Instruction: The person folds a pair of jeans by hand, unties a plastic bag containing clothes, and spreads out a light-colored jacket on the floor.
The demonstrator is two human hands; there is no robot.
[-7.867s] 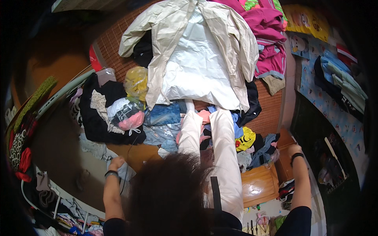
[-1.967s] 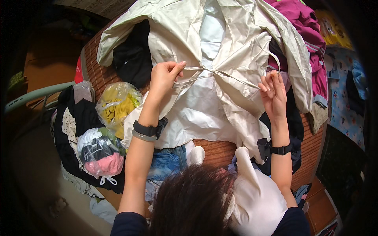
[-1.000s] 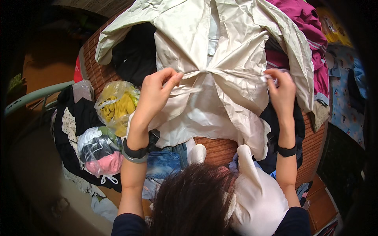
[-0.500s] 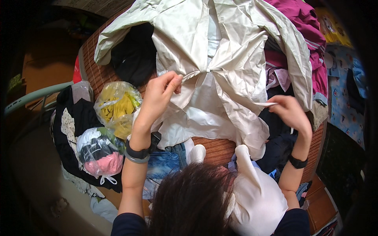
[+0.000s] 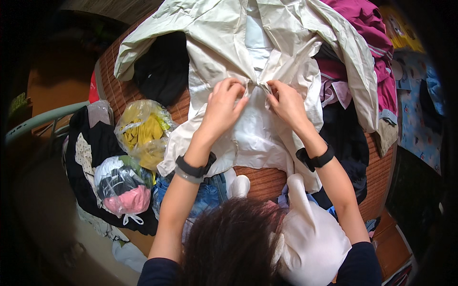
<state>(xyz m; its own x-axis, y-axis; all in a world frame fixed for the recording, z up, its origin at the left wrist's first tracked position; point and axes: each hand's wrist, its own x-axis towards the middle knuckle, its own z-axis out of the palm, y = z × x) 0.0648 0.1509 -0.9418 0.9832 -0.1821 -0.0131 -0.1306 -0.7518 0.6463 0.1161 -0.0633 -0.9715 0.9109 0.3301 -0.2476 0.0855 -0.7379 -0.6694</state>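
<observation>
L hand [image 5: 224, 106] & R hand [image 5: 289, 104] now in close, fingertips apparently pinching the tie [image 5: 258, 84] either side of the knot; ½ s ago they were spread, pulling ends apart. So work's now at the knot itself. Cream coat [image 5: 219, 55] lies front-up, waist gathered, on woven mat [image 5: 260, 182], bagged yellow clothes [image 5: 143, 132] to L.

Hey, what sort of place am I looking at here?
Probably a bedroom, going by the reddish-brown slatted mat under the cream jacket, the curved pale green rail at left, and the bagged clothes lying about.
</observation>
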